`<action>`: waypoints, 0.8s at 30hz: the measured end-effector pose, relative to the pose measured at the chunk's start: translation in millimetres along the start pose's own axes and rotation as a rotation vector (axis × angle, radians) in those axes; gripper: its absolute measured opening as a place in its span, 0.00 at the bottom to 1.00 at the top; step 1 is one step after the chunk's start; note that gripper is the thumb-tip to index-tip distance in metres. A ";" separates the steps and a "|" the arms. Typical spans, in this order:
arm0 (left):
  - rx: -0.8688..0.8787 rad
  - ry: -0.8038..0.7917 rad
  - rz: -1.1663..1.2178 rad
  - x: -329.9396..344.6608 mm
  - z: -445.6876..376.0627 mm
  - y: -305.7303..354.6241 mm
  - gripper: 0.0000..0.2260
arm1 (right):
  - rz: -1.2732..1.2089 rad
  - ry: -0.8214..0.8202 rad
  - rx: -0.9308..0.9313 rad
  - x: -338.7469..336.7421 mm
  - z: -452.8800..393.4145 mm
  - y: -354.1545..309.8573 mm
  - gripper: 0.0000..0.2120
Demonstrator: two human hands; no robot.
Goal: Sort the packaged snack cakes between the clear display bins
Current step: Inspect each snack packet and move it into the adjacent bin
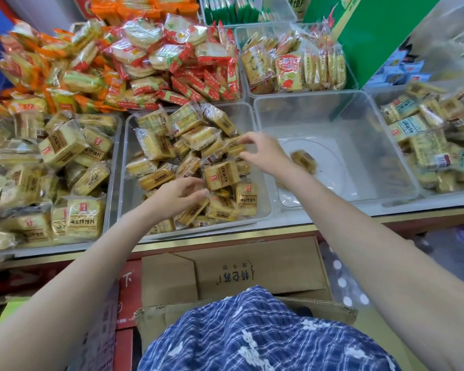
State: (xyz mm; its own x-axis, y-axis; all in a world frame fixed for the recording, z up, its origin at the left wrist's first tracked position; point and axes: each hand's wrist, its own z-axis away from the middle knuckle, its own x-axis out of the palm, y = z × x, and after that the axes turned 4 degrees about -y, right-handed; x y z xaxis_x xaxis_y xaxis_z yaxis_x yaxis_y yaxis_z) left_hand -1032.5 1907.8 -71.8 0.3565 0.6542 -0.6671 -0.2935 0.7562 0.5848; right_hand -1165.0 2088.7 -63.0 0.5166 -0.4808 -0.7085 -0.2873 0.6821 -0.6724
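Left hand: my left hand [181,190] hovers low over the cakes [193,167] in the middle bin [263,210], fingers loosely curled, thumb and fingertips near a pack; I cannot tell whether it has hold of one.
Right hand: my right hand [263,153] reaches across the bin's right wall, fingers spread and bent above the pile, touching or just off a pack at its top right; no firm grip shows.
Cakes: yellow packs heaped loose in the middle bin, filling most of it.
Right bin: the next bin [332,108] holds a single cake [304,162] on its floor.
Neighbours: the left bin [113,183] and far-right bin [413,188] hold similar yellow packs.
Below: a cardboard box [233,269] under the counter edge.
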 end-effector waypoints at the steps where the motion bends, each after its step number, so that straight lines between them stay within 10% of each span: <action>1: 0.005 -0.045 -0.012 -2.5 4.7 -3.6 0.22 | 0.116 -0.084 -0.002 8.7 -4.8 -6.2 0.18; 8: 0.091 -0.001 0.002 3.6 16.1 -14.8 0.29 | 0.484 -0.274 -0.018 36.3 -4.9 -16.3 0.28; 12: 0.101 -0.096 -0.003 1.2 14.5 -11.2 0.32 | 0.409 -0.252 -0.091 30.6 9.8 -13.2 0.17; 24: -0.064 0.171 1.179 -34.7 22.5 42.9 0.15 | -1.204 -0.154 0.115 -5.5 49.0 -29.2 0.11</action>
State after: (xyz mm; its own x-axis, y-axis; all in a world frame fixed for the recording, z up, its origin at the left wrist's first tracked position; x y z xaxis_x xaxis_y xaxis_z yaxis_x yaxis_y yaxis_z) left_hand -1037.5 1917.2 -13.1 -0.2838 0.9354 0.2107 -0.4062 -0.3163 0.8573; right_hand -1120.0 2098.4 -29.0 0.4962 -0.7744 0.3926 0.5101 -0.1059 -0.8535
